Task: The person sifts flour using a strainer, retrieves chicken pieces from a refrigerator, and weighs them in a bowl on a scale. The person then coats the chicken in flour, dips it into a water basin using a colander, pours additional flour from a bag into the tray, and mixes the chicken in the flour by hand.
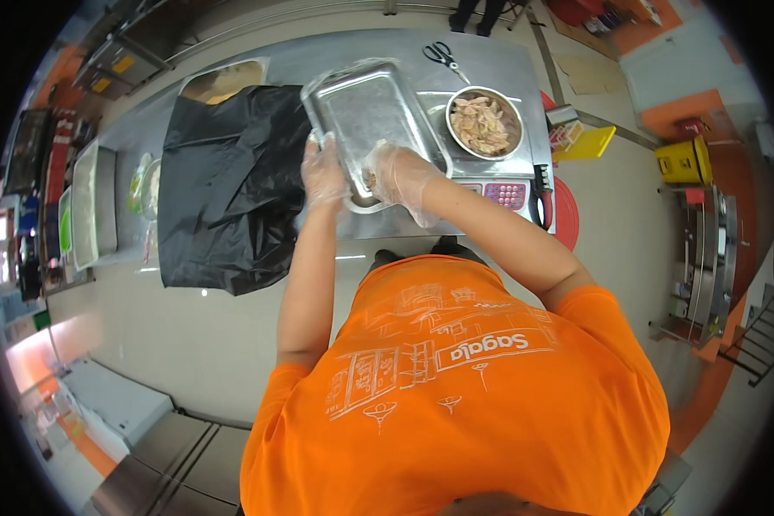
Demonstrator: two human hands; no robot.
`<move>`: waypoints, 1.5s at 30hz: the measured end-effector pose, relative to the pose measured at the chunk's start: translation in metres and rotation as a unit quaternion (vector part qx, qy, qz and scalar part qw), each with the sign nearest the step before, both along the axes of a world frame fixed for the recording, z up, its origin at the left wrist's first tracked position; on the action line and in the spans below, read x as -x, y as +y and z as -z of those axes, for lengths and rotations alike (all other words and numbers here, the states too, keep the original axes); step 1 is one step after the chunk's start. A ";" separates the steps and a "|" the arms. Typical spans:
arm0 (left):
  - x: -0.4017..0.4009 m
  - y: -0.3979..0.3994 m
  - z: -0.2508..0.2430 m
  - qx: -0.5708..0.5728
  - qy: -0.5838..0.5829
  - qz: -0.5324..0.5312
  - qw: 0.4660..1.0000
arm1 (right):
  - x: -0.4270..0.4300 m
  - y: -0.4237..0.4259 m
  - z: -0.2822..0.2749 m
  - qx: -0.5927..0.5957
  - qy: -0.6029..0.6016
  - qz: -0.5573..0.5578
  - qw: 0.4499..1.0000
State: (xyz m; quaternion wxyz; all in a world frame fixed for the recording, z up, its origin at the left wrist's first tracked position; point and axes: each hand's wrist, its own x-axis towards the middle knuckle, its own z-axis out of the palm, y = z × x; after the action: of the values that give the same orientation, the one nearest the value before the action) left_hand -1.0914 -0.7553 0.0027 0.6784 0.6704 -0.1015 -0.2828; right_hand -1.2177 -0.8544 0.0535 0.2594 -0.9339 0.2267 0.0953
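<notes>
A rectangular stainless steel tray (377,106) with clear plastic film around its rim lies tilted across the metal table in front of me. My left hand (324,169), in a clear plastic glove, grips the tray's left edge. My right hand (396,175), gloved the same way, is over the tray's near end with its fingers curled around a small brownish piece, perhaps meat. Right of the tray, a round metal bowl (485,124) holds pale meat pieces. Black-handled kitchen scissors (448,59) lie beyond the bowl. A digital scale (504,195) is partly hidden by my right forearm.
A black plastic bag (232,187) drapes over the table's near edge on the left, against a metal container (229,80). Farther left is a deep steel pan (95,203). A knife with a red and black handle (544,197) is by the right edge. A person's legs (474,14) show beyond the table.
</notes>
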 end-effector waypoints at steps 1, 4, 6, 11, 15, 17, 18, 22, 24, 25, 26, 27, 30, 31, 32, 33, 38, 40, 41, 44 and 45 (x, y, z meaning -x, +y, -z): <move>-0.001 0.003 -0.002 0.000 0.021 -0.002 1.000 | 0.001 -0.012 0.005 0.048 0.022 -0.109 0.993; -0.004 0.005 -0.013 -0.035 -0.043 -0.010 0.998 | 0.014 -0.027 -0.013 0.044 0.035 -0.156 0.986; 0.001 0.006 -0.024 -0.011 -0.033 -0.016 0.999 | 0.021 -0.029 -0.020 0.000 0.006 -0.099 0.995; -0.011 0.006 0.013 -0.003 -0.034 -0.014 0.999 | 0.010 -0.029 0.011 -0.075 0.079 -0.006 0.994; 0.013 0.005 -0.021 0.025 0.007 -0.030 0.999 | 0.012 -0.022 0.015 -0.244 0.067 0.082 0.964; 0.020 0.005 -0.035 -0.042 -0.033 0.010 0.999 | 0.022 -0.031 0.029 -0.462 0.038 0.122 0.878; 0.020 0.007 -0.032 -0.040 -0.026 0.008 0.999 | 0.024 -0.035 0.035 -0.557 -0.017 0.119 0.822; 0.014 0.016 -0.016 -0.059 -0.069 -0.005 0.996 | 0.037 -0.071 0.035 -0.658 -0.112 0.103 0.737; 0.009 0.025 -0.006 -0.068 -0.105 -0.009 0.992 | 0.039 -0.066 0.003 -0.559 -0.134 0.174 0.800; 0.009 0.025 -0.005 -0.070 -0.104 -0.011 0.992 | 0.037 -0.062 0.000 -0.561 -0.132 0.173 0.799; 0.010 0.025 -0.005 -0.066 -0.100 -0.017 0.993 | 0.032 -0.055 0.000 -0.524 -0.075 0.126 0.839; 0.011 0.025 -0.004 -0.063 -0.096 -0.025 0.993 | 0.022 -0.047 -0.001 -0.482 -0.017 0.076 0.873; 0.020 0.018 -0.033 -0.080 -0.048 -0.028 0.995 | 0.001 -0.012 0.030 -0.277 -0.027 -0.047 0.959; 0.018 0.019 -0.025 -0.080 -0.049 -0.033 0.995 | -0.008 -0.004 0.034 -0.176 -0.045 -0.166 0.969; 0.014 0.018 -0.010 -0.102 -0.074 -0.032 0.992 | -0.014 -0.001 0.037 -0.177 -0.045 -0.170 0.968; 0.013 0.018 -0.008 -0.123 -0.099 -0.029 0.987 | -0.018 0.004 0.026 -0.172 0.016 -0.165 0.971; 0.019 0.024 0.003 -0.133 -0.087 -0.037 0.987 | -0.021 0.008 0.030 -0.187 0.064 -0.184 0.963; 0.021 0.024 0.004 -0.102 -0.046 -0.040 0.993 | -0.014 -0.003 0.036 -0.443 0.051 -0.065 0.893; 0.021 0.024 0.004 -0.102 -0.047 -0.041 0.993 | -0.010 -0.010 0.041 -0.443 0.050 -0.065 0.893; 0.017 0.027 0.007 -0.058 -0.008 -0.039 0.998 | 0.001 -0.028 0.051 -0.567 -0.053 0.017 0.822; 0.012 0.033 0.012 -0.085 -0.045 -0.035 0.995 | 0.007 -0.032 0.047 -0.566 -0.051 0.017 0.823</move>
State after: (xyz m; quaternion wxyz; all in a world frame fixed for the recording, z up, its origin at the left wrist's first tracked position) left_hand -1.1037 -0.7227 -0.0088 0.6232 0.7408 -0.0841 -0.2362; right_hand -1.2245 -0.8865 0.0066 0.7550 -0.6229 0.1348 0.1543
